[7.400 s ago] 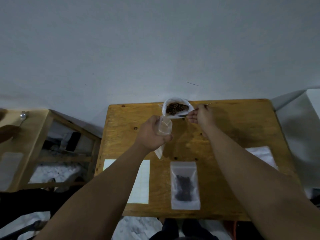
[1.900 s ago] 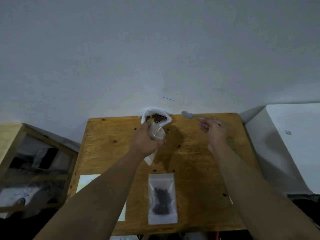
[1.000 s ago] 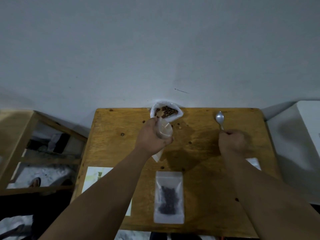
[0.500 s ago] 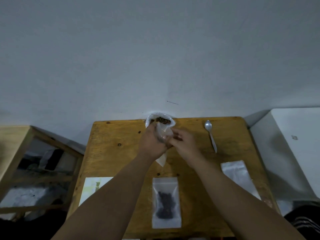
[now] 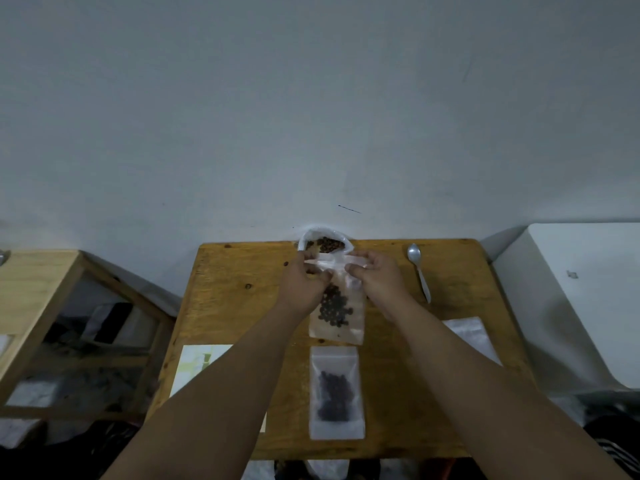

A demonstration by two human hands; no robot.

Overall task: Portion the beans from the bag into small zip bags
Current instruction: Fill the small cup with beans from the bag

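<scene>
A small zip bag (image 5: pixel 337 308) of beans is held at 12 o'clock on the table (image 5: pixel 235 306), just before the open bean bag (image 5: pixel 325 243). The left hand (image 5: pixel 304 282) and right hand (image 5: pixel 377 278) pinch its top strip. Likely light, limp, slippery; grip the stiffer seal.

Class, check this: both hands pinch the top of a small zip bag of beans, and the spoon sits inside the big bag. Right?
No. The head view shows the spoon lying on the table, beside the right hand; it and the left hand do pinch the zip bag's top.
</scene>
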